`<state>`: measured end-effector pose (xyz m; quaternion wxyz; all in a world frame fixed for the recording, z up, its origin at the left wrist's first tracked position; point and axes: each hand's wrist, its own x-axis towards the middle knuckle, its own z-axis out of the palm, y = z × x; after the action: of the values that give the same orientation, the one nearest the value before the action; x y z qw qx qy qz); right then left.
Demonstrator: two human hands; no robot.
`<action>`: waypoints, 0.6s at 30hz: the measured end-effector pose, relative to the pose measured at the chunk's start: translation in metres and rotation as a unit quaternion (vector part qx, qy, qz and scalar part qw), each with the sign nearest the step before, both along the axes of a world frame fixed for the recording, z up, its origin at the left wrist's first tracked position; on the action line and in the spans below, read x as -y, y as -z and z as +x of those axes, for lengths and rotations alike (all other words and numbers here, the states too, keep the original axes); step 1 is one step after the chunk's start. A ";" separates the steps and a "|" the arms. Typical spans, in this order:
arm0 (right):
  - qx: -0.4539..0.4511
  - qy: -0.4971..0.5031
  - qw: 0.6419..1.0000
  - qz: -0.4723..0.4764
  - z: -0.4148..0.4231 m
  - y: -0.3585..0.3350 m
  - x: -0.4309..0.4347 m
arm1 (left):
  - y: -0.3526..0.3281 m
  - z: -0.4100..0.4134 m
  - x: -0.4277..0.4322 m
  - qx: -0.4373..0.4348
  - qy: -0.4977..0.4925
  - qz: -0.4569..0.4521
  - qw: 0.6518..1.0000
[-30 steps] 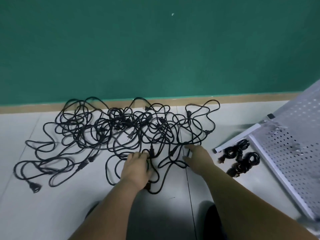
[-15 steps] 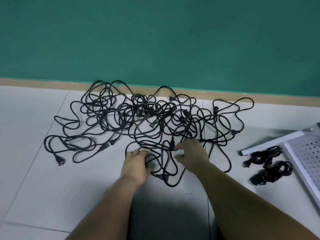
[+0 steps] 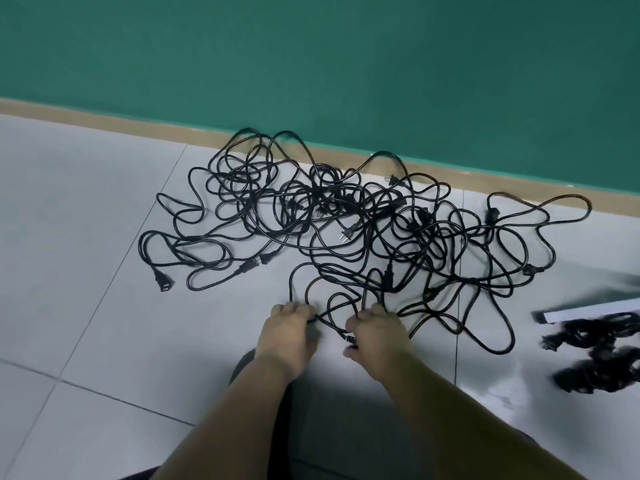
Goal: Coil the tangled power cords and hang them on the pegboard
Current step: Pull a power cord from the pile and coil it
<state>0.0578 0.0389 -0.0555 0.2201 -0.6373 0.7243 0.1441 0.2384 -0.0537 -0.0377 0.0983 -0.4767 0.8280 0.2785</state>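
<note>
Head view: A tangle of black cords (image 3: 346,233) is spread over the white tiled floor (image 3: 86,237) in the middle of the frame. Its far loops reach the tan baseboard (image 3: 104,119) below the green wall (image 3: 311,64). Several plugs are seen among the strands: 1 plug with 2 bare pins (image 3: 344,235) near the centre, and 1 socket end (image 3: 162,284) at the left of the pile.

The left hand (image 3: 289,336) is placed at the lower edge of the tangle, with its fingers curled down and a strand gripped at the fingertips. The right hand (image 3: 375,336) is set just beside it, fingers curled round the strand that runs between the 2 hands. A small connector (image 3: 349,339) is held near the right thumb.

At the right edge of the frame, 2 blurred coiled bundles (image 3: 595,374) are laid on the floor, apart from the tangle. A white bar (image 3: 588,308), cut off by the frame, is seen just above them.
</note>
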 end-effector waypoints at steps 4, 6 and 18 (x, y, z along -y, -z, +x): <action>-0.033 -0.016 0.999 -0.030 0.004 0.007 -0.005 | 0.004 0.010 -0.001 0.015 0.002 -0.008 1.000; -0.015 0.000 0.998 -0.053 0.002 0.008 -0.006 | 0.002 0.009 -0.002 0.004 -0.005 -0.002 1.000; 0.334 0.249 0.886 -0.205 -0.050 -0.128 0.041 | -0.062 -0.047 0.023 -0.136 -0.003 -0.023 0.990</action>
<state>0.0082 -0.0018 0.0723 0.3425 -0.4776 0.7559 -0.2886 0.1910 -0.0763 0.0244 -0.0268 -0.4389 0.8385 0.3220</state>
